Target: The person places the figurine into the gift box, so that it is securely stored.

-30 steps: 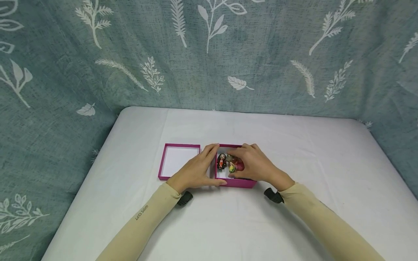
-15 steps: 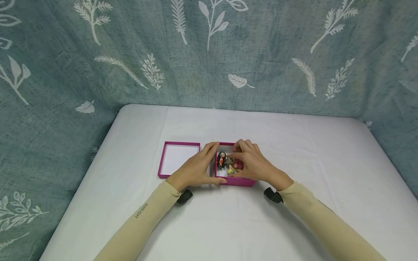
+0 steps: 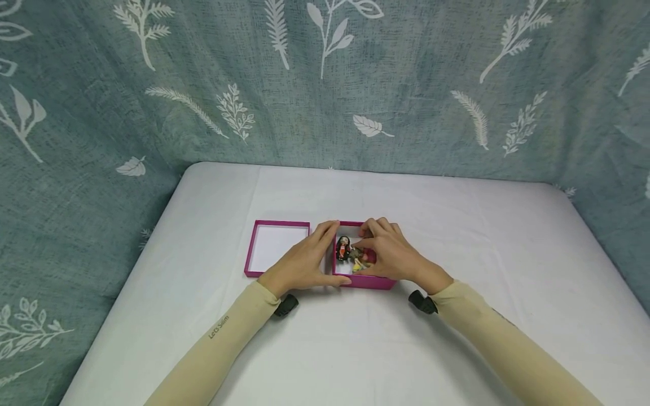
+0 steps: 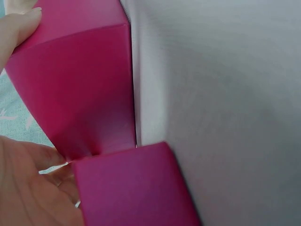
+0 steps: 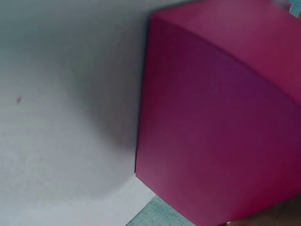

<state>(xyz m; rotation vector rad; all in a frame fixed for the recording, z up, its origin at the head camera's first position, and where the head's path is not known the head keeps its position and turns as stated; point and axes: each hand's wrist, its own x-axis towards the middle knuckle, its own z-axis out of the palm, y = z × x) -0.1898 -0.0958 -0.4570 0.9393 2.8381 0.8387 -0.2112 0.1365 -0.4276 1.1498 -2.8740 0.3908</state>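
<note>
Figurines (image 3: 356, 255) lie in the magenta box (image 3: 370, 282), partly beneath the right hand (image 3: 395, 251), whose bent fingers and thumb reach in from about four o'clock; we cannot tell whether they pinch anything. We see the left hand (image 3: 302, 261) gripping the box across its nine o'clock end — thumb against the near wall, fingers at the far corner. Toward nine o'clock inside, we make out a dark-haired figurine (image 3: 343, 248); near six, a yellow one (image 3: 358, 265). Just beside the box, at nine o'clock, we find a shallow lid (image 3: 278, 248), white inside facing up. Cream sleeves (image 3: 218, 349) come in from seven and five o'clock over white cloth (image 3: 355, 355); a teal leaf-print curtain (image 3: 406, 113) hangs at twelve.
</note>
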